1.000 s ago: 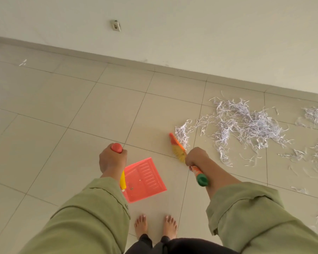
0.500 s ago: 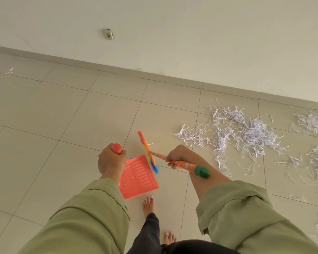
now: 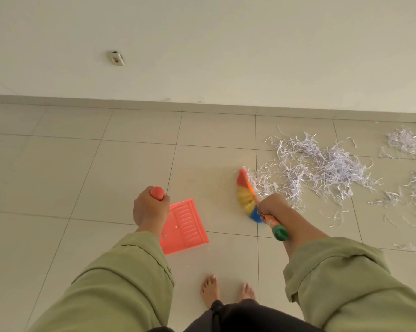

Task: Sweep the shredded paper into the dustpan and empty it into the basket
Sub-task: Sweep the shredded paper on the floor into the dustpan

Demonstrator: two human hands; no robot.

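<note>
My left hand is clenched round the dustpan handle and hides most of it; only the red knob pokes out. A few specks lie in the pan, too small to identify. My right hand grips the brush, bristles blurred, touching the paper pile's near edge; paper runs off frame at right.

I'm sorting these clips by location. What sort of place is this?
Probably an unfurnished indoor room, perhaps in a home: pale tiled floor, plain painted wall with a low skirting and one wall socket. The person stands barefoot.
</note>
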